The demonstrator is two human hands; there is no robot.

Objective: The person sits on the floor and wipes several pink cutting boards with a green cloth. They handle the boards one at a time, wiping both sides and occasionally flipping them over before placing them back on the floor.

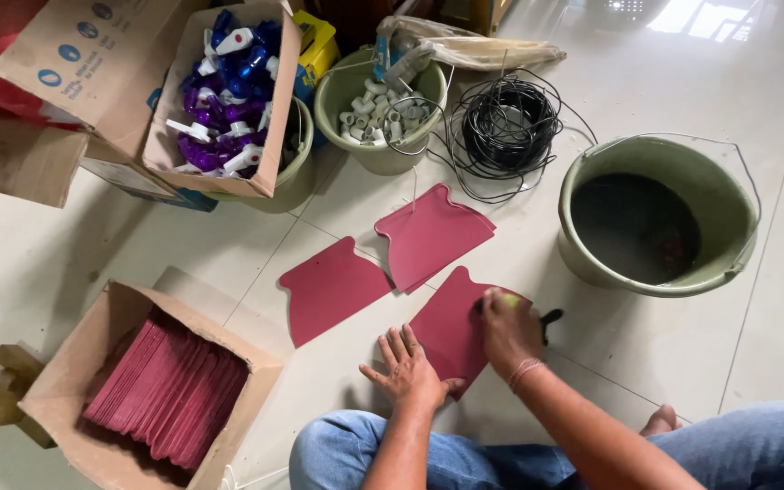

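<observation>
The person is sitting on the pale tiled floor (700, 91) with three dark red sheets laid out in front of their knees. The left hand (408, 370) is lying flat with its fingers spread, palm down on the floor, and it is touching the near left edge of the nearest red sheet (451, 327). The right hand (508, 328) is pressing down on the right part of the same sheet, its fingers curled around a small black tool (551, 318); how tightly it is gripping I cannot tell, since the back of the hand is hiding the fingertips.

The sheet is looking thin, flat and light, probably stiff card or plastic with a smooth face, so it is likely to slide on the glossy tiles unless it is pinned down. A sensible hold would be at an edge or corner, pinched between thumb and fingers, or flat pressure from above as now. It could bend or crease if lifted by one corner only.

Two more red sheets (383, 263) are lying just beyond, the far one overlapping nothing that I can make out. A cardboard box (74, 426) at the near left is holding a stack of the same sheets. Farther off are standing a green bucket (592, 263) at the right, a coil of black wire (508, 122), a smaller pail of white parts (328, 100), and a box of spray heads (165, 154).
</observation>
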